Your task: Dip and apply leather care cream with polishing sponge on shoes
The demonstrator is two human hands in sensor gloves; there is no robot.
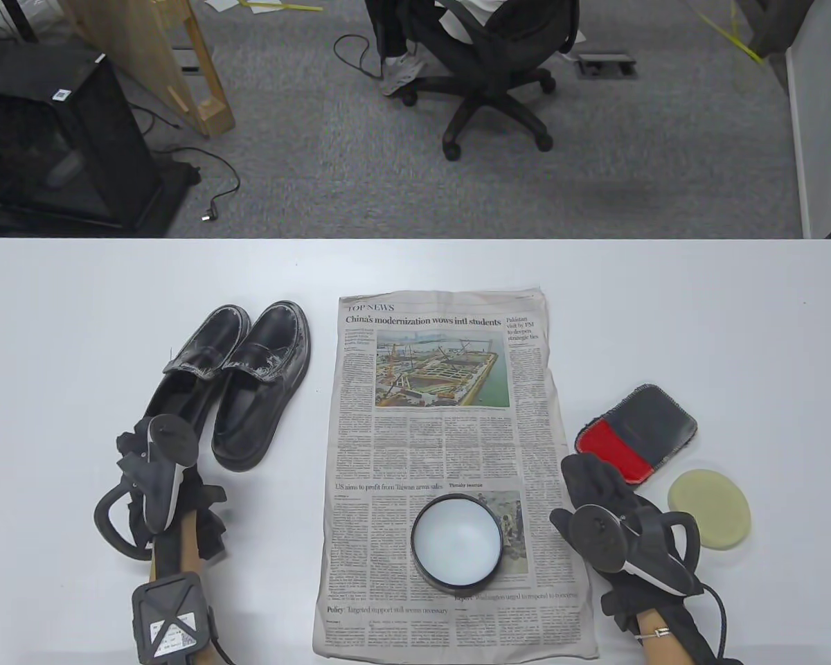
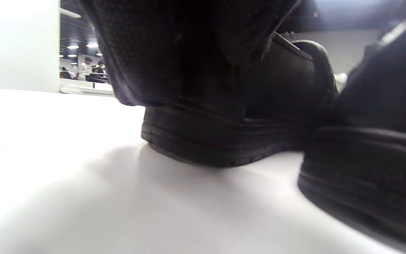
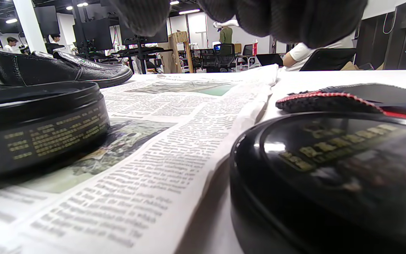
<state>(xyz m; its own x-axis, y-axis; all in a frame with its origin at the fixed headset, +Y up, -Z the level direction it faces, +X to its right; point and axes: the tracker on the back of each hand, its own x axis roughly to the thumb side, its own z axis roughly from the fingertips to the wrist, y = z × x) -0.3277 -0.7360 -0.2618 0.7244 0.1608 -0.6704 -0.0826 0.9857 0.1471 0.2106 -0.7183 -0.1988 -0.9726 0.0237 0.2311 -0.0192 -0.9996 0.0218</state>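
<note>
While hands (image 1: 388, 499) flank newspaper (image 1: 443, 429), fingers forward

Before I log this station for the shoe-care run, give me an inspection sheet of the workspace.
Surface: white table, newspaper spread at centre.
Job's things: open cream tin on the newspaper; its lid under the right hand; two black shoes left of the paper; round sponge and red-and-grey cloth at right.
Clutter: nothing seen.
Grippers: left hand at the heel of the nearer shoe, grip hidden; right hand over the lid, hold unclear.
Cables: glove lead by the right wrist; a loose plug on the floor.
Surroundings: grey carpet, office chair, black cabinet.
</note>
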